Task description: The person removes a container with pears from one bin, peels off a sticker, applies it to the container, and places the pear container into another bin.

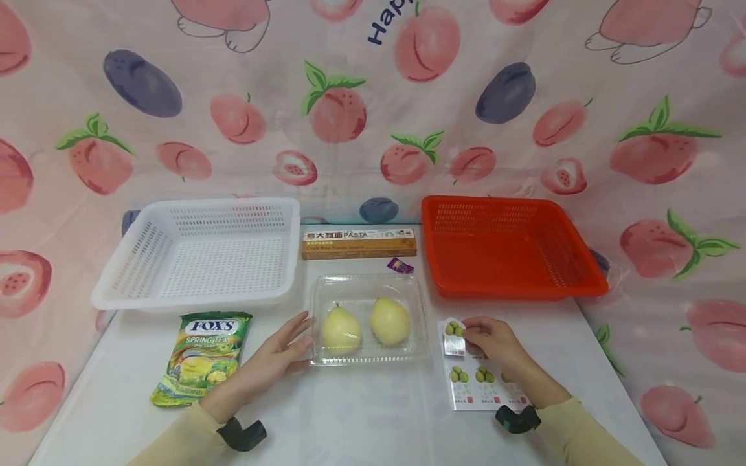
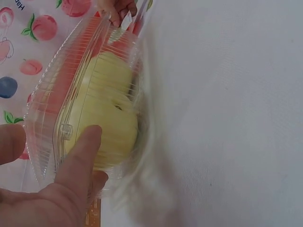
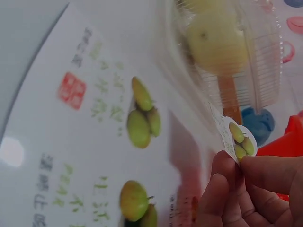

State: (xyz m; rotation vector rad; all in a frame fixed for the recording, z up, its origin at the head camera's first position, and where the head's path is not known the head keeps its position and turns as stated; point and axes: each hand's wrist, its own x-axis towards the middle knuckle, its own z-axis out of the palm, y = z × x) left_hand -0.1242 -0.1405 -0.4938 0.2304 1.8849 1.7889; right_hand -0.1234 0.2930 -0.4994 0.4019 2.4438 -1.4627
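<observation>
A clear plastic clamshell box (image 1: 366,285) stands closed mid-table with two pale yellow pears, a left pear (image 1: 340,330) and a right pear (image 1: 389,321), inside. Against the box's left side rests my left hand (image 1: 274,359); in the left wrist view its extended forefinger (image 2: 85,146) touches the plastic. My right hand (image 1: 495,344) pinches a white pear-printed sticker (image 1: 454,346) by its edge between thumb and fingertips. The sticker is lifted above the sticker sheet (image 1: 484,395), which lies right of the box and shows more printed pears. My right hand hides part of the sheet.
A white perforated basket (image 1: 233,252) stands at back left, a red basket (image 1: 495,252) at back right. Between them lie a pasta box (image 1: 359,244) and a small purple packet (image 1: 400,265). A green Fox's candy bag (image 1: 201,359) lies beside my left forearm.
</observation>
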